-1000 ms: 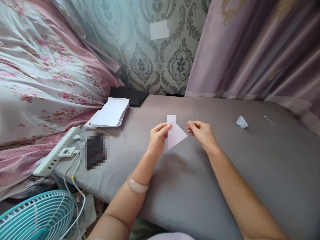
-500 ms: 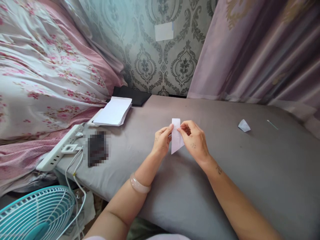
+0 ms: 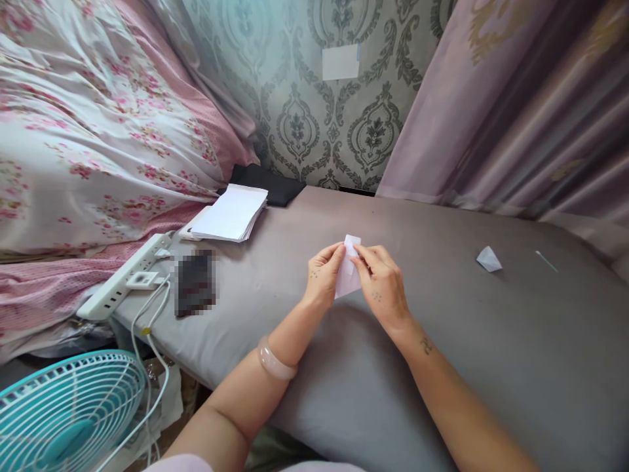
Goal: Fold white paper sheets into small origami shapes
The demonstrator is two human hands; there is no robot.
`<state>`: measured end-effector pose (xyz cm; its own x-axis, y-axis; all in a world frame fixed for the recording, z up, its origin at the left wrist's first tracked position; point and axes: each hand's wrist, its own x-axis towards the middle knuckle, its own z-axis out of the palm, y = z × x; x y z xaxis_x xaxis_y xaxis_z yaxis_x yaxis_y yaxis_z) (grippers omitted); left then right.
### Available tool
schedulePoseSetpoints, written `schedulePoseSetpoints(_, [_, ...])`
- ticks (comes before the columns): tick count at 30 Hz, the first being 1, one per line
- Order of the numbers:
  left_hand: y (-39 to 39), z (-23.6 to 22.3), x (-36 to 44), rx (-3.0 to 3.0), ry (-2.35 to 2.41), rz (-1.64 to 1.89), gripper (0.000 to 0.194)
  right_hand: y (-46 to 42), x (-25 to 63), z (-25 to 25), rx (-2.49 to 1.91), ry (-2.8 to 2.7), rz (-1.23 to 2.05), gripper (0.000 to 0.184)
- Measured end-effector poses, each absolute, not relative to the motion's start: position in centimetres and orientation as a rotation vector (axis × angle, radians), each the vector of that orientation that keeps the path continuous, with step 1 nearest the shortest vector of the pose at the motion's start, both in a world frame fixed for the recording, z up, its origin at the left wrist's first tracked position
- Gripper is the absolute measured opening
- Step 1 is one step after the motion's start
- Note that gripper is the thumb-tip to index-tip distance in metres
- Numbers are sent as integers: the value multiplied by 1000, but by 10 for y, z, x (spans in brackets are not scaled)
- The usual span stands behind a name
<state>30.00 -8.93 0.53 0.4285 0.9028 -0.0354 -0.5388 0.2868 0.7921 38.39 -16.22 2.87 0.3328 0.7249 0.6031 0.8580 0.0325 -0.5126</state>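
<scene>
A small folded piece of white paper (image 3: pixel 348 278) is held up between my two hands, above the grey-covered surface. My left hand (image 3: pixel 324 274) pinches its left edge, thumb on top near the upper end. My right hand (image 3: pixel 383 278) grips the right side, with thumb and forefinger closed at the paper's upper part. The fingers behind the paper are partly hidden. The paper's lower end is slanted and hangs between my wrists.
A stack of white paper (image 3: pixel 230 213) lies at the back left, by a black folded item (image 3: pixel 268 185). A power strip (image 3: pixel 125 278), a blurred-out dark object (image 3: pixel 195 283) and a teal fan (image 3: pixel 73 413) are at left. A folded paper piece (image 3: pixel 489 259) and thin stick (image 3: pixel 546 261) lie right.
The paper has shifted in my fingers, and its lower part now looks wider. My right hand has moved up along it, closer to my left. The whole view has turned slightly left.
</scene>
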Motion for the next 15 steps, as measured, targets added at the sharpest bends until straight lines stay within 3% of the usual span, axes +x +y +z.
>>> schedulePoseSetpoints(15, [-93, 4, 300, 853, 433, 944, 33, -162, 379, 30, -1657, -1239, -171, 24])
